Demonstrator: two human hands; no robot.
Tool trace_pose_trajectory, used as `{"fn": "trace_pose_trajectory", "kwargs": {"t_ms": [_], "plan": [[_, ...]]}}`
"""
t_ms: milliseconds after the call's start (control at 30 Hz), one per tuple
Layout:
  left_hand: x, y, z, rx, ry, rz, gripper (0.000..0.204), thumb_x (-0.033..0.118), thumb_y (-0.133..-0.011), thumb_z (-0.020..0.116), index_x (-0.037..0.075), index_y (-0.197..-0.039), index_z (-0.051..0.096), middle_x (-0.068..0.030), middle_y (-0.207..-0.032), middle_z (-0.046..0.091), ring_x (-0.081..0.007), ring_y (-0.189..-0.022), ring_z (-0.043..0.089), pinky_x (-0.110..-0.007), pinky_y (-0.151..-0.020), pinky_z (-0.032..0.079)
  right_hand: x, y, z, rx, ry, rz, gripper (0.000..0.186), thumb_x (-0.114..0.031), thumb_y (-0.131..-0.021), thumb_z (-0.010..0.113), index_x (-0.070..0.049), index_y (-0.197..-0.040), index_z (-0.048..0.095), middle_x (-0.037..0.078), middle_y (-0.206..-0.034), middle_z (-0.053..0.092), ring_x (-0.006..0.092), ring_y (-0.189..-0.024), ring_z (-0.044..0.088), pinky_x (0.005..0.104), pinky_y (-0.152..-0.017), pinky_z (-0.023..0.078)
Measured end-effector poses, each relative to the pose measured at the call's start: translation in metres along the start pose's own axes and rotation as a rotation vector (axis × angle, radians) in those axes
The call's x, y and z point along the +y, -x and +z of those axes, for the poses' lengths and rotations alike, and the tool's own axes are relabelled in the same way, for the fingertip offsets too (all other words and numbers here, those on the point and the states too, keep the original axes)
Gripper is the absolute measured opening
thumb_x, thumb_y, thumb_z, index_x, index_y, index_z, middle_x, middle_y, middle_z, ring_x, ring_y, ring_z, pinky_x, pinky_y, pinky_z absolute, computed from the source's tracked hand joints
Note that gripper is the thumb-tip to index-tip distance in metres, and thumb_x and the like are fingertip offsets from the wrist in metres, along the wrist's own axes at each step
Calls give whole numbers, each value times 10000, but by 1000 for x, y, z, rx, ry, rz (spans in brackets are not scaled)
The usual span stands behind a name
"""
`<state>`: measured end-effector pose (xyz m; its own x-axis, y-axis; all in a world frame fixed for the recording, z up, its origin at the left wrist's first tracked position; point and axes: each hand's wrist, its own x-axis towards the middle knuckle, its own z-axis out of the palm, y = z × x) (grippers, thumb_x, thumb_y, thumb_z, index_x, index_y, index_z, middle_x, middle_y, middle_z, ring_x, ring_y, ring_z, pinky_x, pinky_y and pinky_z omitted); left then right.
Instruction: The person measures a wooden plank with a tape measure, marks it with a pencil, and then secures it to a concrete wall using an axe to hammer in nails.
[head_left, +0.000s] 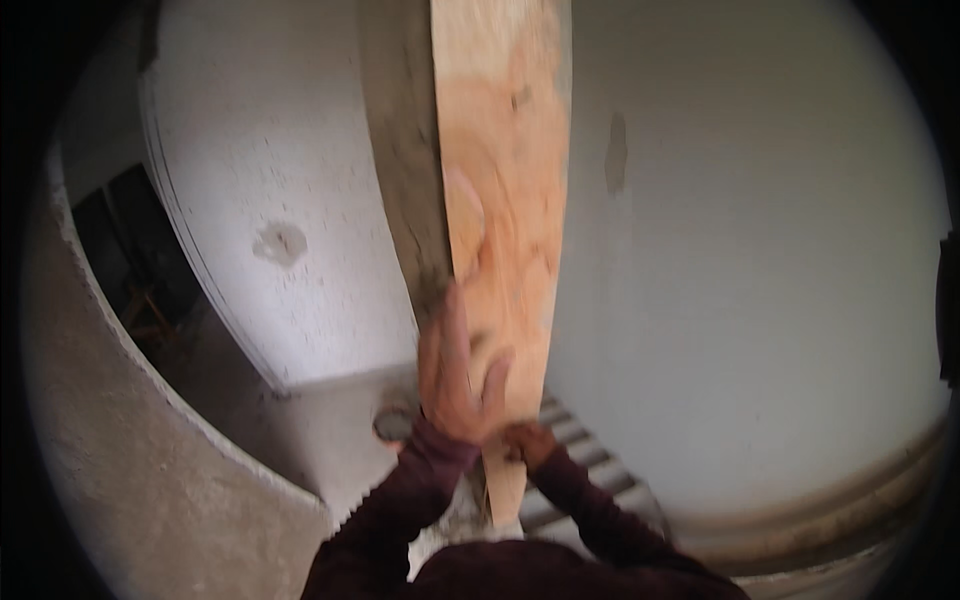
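Note:
A tall pale wooden board (510,180) stands upright in front of me, from the top of the view down to near the floor. My left hand (458,385) is against its face low on the left side, fingers extended upward and thumb apart. Below and to the right, my right hand (528,443) has its fingers curled on the board near its right edge. Behind the board's left edge is a strip of rough grey wall (395,130).
A white wall (250,170) with a patch is at left, a pale smooth wall (750,250) at right. A rough concrete edge (150,430) curves along the lower left past a dark opening (130,260). A round object (390,425) and slatted strips (590,460) lie low near my arms.

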<state>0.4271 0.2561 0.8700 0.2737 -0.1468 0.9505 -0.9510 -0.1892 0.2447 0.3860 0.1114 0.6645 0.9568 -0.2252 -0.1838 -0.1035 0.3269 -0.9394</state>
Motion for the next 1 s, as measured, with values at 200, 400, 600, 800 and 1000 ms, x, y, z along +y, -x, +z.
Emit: {"fn": "trace_pose_trajectory", "kwargs": {"t_ms": [200, 400, 600, 800, 1000], "plan": [[-21, -25, 10, 86, -171, -36, 693, 77, -734, 732, -3, -1322, 374, -175, -1142, 494, -295, -1025, 484, -380, -909, 392, 13, 1, 9, -222, -23, 51, 220, -178, -925, 530, 3, -815, 588, 5, -544, 496, 95, -482, 477, 274, -623, 518], [-11, -53, 3, 154, -104, -245, 399, 216, -820, 692, 10, -1118, 525, -153, -775, 617, -293, -682, 619, -374, -605, 482, 33, -13, -10, -149, 116, -14, 160, -178, -870, 606, -24, -900, 632, 27, -732, 593, 101, -590, 529, 334, -644, 554], [-26, -51, 18, 222, -13, -231, 332, 280, -869, 653, 10, -1020, 531, -185, -825, 636, -367, -742, 644, -398, -634, 502, 31, -12, 8, -205, -53, 172, 156, -176, -932, 566, -35, -889, 617, -3, -660, 561, 85, -508, 493, 323, -642, 540], [-17, -52, 12, 290, 226, -166, 294, 226, -859, 661, 17, -1019, 531, -189, -857, 637, -384, -767, 640, -407, -653, 517, 52, -26, -3, -125, 86, -20, 207, -177, -869, 601, -20, -979, 679, 51, -691, 615, 162, -551, 566, 315, -543, 533], [-12, -63, -1, 278, 312, -172, 265, 204, -863, 651, 2, -999, 548, -184, -850, 643, -355, -788, 656, -377, -666, 512, 17, 11, 26, -167, 165, -108, 185, -165, -911, 563, -30, -852, 675, 33, -584, 578, 122, -539, 538, 289, -467, 446]]}}
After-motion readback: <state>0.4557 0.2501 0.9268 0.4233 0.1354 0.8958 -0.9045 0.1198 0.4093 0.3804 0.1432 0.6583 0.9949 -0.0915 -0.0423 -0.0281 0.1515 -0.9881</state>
